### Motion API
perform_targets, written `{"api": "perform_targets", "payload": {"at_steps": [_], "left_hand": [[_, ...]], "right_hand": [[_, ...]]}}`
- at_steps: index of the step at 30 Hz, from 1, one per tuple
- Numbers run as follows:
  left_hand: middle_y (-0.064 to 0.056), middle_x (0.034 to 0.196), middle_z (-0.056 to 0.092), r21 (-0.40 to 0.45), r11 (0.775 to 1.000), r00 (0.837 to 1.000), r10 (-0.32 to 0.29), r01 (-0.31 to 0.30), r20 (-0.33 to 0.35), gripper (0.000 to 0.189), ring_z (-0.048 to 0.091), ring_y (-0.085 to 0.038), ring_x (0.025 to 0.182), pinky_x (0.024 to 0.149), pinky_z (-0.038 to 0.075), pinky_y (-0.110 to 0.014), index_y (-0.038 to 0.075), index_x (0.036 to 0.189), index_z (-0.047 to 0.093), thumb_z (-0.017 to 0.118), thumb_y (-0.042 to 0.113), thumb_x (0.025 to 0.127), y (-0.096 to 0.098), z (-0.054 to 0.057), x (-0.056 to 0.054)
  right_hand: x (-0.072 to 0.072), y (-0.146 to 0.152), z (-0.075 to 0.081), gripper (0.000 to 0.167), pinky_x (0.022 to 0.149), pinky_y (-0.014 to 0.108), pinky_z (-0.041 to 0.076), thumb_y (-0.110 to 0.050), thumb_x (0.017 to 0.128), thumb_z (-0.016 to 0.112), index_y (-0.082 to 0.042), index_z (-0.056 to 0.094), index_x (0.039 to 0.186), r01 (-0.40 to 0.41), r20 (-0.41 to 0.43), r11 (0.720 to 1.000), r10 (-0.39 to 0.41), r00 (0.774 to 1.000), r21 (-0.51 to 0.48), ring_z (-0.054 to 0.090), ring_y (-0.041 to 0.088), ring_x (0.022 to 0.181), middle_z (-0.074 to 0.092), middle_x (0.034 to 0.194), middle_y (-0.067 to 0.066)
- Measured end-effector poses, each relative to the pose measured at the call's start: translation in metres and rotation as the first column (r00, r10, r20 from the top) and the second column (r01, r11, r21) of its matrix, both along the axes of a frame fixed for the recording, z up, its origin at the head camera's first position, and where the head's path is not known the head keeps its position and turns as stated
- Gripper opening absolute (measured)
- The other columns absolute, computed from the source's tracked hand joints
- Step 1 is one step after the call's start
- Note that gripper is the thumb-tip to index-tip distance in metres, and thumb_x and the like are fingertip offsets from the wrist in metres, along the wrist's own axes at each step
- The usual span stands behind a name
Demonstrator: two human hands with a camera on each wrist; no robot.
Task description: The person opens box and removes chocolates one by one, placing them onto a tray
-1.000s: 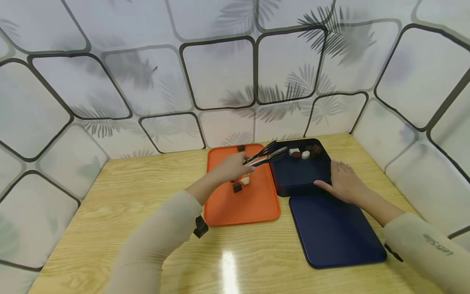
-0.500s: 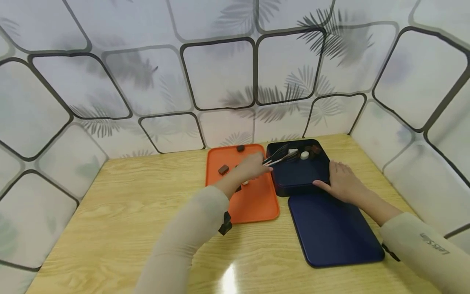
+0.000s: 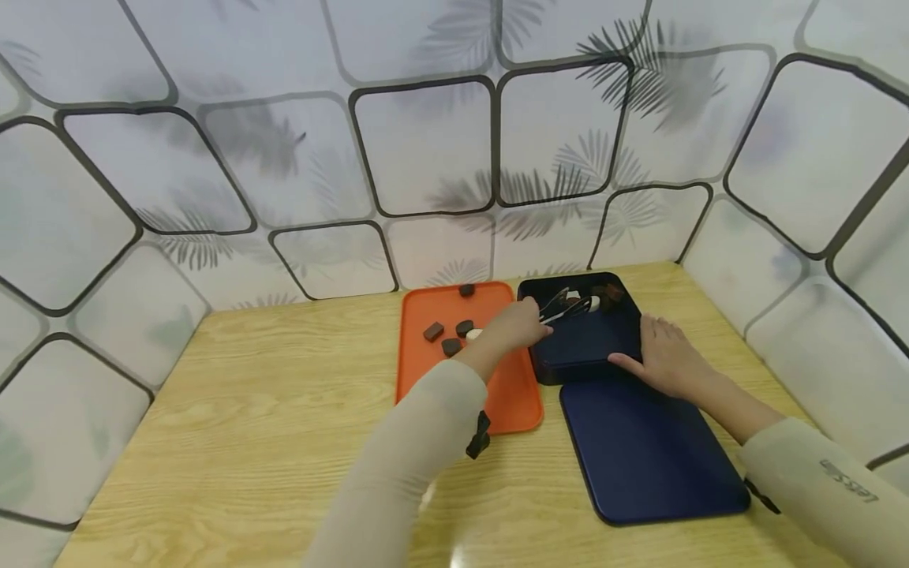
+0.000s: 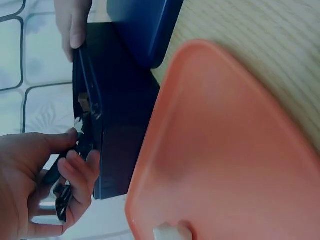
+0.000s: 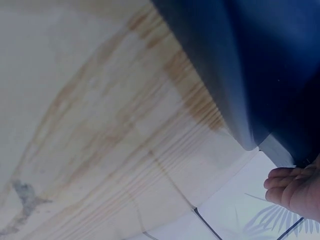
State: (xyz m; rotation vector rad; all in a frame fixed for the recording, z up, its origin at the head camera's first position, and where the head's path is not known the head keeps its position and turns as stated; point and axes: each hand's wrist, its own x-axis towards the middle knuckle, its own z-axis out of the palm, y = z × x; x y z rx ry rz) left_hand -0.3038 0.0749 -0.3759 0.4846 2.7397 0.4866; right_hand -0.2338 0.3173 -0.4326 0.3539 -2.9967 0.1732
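Navy box [image 3: 582, 370] braced by the right hand [image 3: 666, 356], the left hand [image 3: 517, 322] grips tongs [image 3: 561, 314] at its opening, where keeping the tips low looks wisest.

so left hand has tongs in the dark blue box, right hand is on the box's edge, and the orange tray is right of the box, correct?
One slip: the orange tray is left of the dark blue box, as the head view shows. The left hand does have tongs in the box, with the right hand on its edge.
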Motion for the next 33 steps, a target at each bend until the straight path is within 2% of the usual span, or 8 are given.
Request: {"api": "perform_targets", "payload": {"at_steps": [4, 10, 14, 18, 27, 33], "left_hand": [[-0.008, 0.114, 0.064, -0.046, 0.999, 0.999, -0.002, 0.0, -0.043, 0.059, 0.064, -0.017, 0.089, 0.07, 0.048, -0.028, 0.002, 0.14, 0.037, 0.056, 0.036, 0.095, 0.008, 0.0, 0.003], [-0.006, 0.11, 0.065, -0.152, 0.988, 0.989, -0.049, 0.028, -0.137, 0.048, 0.065, -0.017, 0.092, 0.075, 0.053, -0.03, 0.006, 0.132, 0.046, 0.056, 0.036, 0.095, 0.014, 0.007, 0.007], [-0.004, 0.112, 0.065, -0.181, 0.983, 0.988, -0.035, 0.007, -0.152, 0.044, 0.065, -0.016, 0.094, 0.078, 0.053, -0.032, 0.009, 0.131, 0.048, 0.054, 0.036, 0.096, 0.017, 0.007, 0.007], [-0.003, 0.108, 0.066, -0.207, 0.978, 0.986, -0.044, 0.01, -0.163, 0.04, 0.066, -0.015, 0.089, 0.074, 0.053, -0.03, 0.011, 0.13, 0.048, 0.053, 0.034, 0.097, 0.017, 0.002, 0.006], [0.0, 0.097, 0.065, -0.215, 0.974, 0.977, -0.11, 0.07, -0.181, 0.034, 0.063, -0.012, 0.079, 0.062, 0.05, -0.029, 0.015, 0.127, 0.048, 0.053, 0.032, 0.097, 0.01, 0.0, 0.004], [0.001, 0.084, 0.063, -0.163, 0.983, 0.976, -0.118, 0.088, -0.183, 0.03, 0.057, -0.01, 0.065, 0.051, 0.043, -0.026, 0.016, 0.122, 0.049, 0.053, 0.032, 0.097, 0.002, 0.003, 0.006]], "right_hand": [[0.0, 0.0, 0.0, 0.095, 0.102, 0.063, 0.025, -0.057, 0.092, 0.049, 0.026, 0.025, 0.132, 0.0, 0.002, 1.0, 0.0, 1.0, -0.004, 0.035, 0.058, 0.12, 0.036, 0.128, 0.047], [-0.001, 0.001, 0.0, 0.096, 0.102, 0.062, 0.025, -0.058, 0.092, 0.048, 0.026, 0.024, 0.132, 0.008, 0.007, 1.0, -0.008, 1.0, -0.007, 0.037, 0.058, 0.119, 0.037, 0.127, 0.047], [-0.002, 0.001, 0.0, 0.097, 0.103, 0.062, 0.024, -0.058, 0.092, 0.048, 0.026, 0.023, 0.133, 0.017, 0.02, 1.0, -0.016, 1.0, -0.006, 0.038, 0.058, 0.119, 0.037, 0.127, 0.048], [-0.003, 0.001, -0.001, 0.097, 0.104, 0.062, 0.023, -0.058, 0.092, 0.048, 0.026, 0.023, 0.133, 0.019, 0.037, 1.0, -0.019, 0.999, -0.005, 0.037, 0.058, 0.119, 0.037, 0.127, 0.048], [-0.003, -0.001, 0.001, 0.098, 0.104, 0.061, 0.023, -0.058, 0.092, 0.048, 0.027, 0.022, 0.133, 0.016, 0.039, 1.0, -0.015, 0.999, -0.007, 0.037, 0.059, 0.12, 0.036, 0.127, 0.049], [-0.001, -0.001, 0.001, 0.098, 0.103, 0.062, 0.024, -0.059, 0.092, 0.047, 0.027, 0.022, 0.133, 0.022, 0.047, 1.0, -0.022, 0.999, 0.012, 0.037, 0.059, 0.12, 0.036, 0.127, 0.049]]}}
